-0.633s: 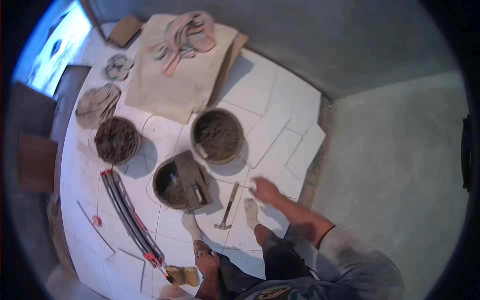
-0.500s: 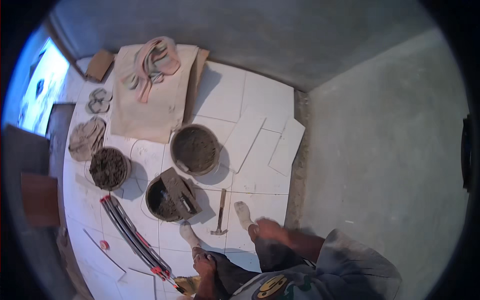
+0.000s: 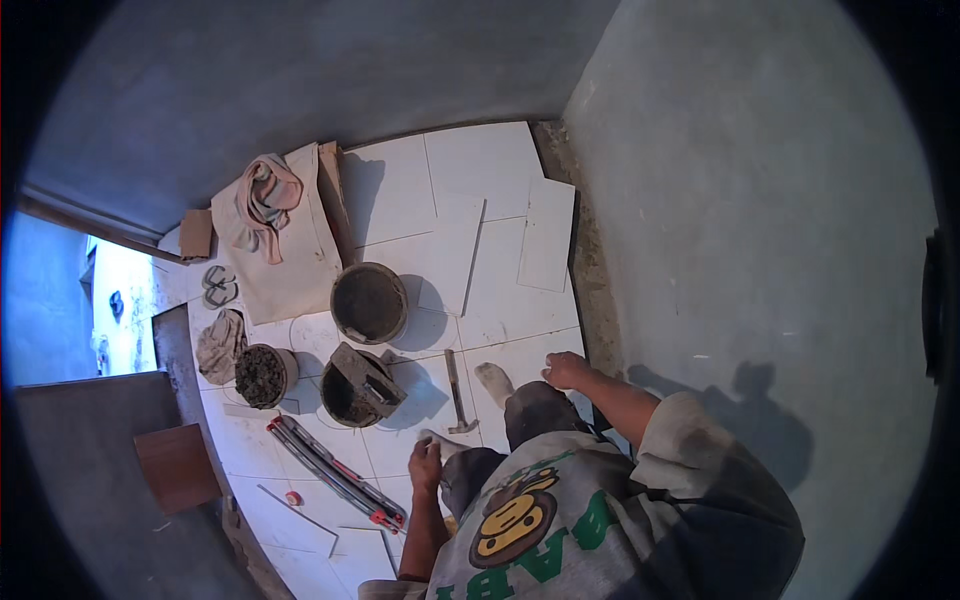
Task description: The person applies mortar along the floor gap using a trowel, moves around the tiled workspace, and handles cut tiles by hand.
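My left hand (image 3: 425, 466) is closed, fingertips together, beside my left knee in dark trousers (image 3: 472, 474). My right hand (image 3: 567, 371) is curled closed just past my right knee. What either hand holds, if anything, is hidden. In front of my feet a claw hammer (image 3: 456, 392) lies on the white floor tiles (image 3: 500, 352). A bucket of wet mortar (image 3: 345, 402) stands to its left, with a flat trowel (image 3: 367, 381) resting across the rim. Behind it is another mortar bucket (image 3: 370, 302), and further left a bucket of dark clumpy mix (image 3: 265, 377).
A red-and-grey tile cutter (image 3: 335, 474) lies at the left, near a small red roll (image 3: 292, 498). Loose tiles (image 3: 547, 235) lie by the bare strip along the right wall (image 3: 720, 250). A cloth (image 3: 268, 205) rests on a beige sheet (image 3: 300, 270); sandals (image 3: 219, 286) are beside it.
Both hands have come up from my lower legs to about knee height. The view has swung so more of my shirt and the right wall show. Buckets and hammer stay put.
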The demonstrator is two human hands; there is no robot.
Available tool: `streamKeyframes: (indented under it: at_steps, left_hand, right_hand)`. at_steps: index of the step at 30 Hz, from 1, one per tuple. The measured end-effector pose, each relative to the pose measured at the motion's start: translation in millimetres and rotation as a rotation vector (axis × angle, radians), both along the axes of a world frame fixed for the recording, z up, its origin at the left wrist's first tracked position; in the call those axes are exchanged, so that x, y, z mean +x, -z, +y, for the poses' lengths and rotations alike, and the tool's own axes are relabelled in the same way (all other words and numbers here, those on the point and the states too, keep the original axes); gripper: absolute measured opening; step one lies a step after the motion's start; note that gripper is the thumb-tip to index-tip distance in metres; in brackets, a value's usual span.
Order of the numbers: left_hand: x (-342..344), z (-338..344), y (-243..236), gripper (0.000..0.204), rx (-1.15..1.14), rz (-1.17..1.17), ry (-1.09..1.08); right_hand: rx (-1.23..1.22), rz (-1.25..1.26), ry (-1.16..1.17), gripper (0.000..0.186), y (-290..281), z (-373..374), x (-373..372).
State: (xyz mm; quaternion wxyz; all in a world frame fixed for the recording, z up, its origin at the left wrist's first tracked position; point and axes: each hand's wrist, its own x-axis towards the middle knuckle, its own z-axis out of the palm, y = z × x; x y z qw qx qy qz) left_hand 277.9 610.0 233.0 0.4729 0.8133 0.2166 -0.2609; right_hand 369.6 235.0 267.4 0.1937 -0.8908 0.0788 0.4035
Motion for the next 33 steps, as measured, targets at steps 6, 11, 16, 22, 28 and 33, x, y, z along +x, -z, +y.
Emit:
streamKeyframes:
  at_steps: [6, 11, 16, 22, 28, 33]
  left_hand:
    - [-4.0, -26.6, -46.6, 0.047, -0.129, 0.136, 0.207]
    - [-35.8, 49.9, -32.6, 0.039, -0.101, 0.130, 0.108]
    - [-49.1, 113.0, -38.5, 0.033, 0.016, 0.163, 0.386]
    - [-94.0, 118.8, -37.1, 0.035, -0.097, 0.116, 0.300]
    - [-131.9, 134.1, -42.0, 0.043, -0.089, 0.092, 0.459]
    - [-146.3, 161.5, -31.5, 0.044, -0.093, 0.066, 0.404]
  right_hand:
    - [0.016, 0.014, 0.110, 0.042, 14.2, -6.8, -62.2]
    - [0.135, -0.119, 0.389, 0.032, 31.7, -3.1, -163.0]
    - [-0.239, -0.190, 0.723, 0.056, 45.6, -18.5, -276.1]
    - [-0.085, -0.321, 0.931, 0.066, 39.7, 27.2, -295.7]
    - [0.163, -0.345, 0.681, 0.046, -13.8, 124.1, -265.0]
    - [0.179, -0.266, 0.015, 0.034, 10.8, 159.8, -339.7]
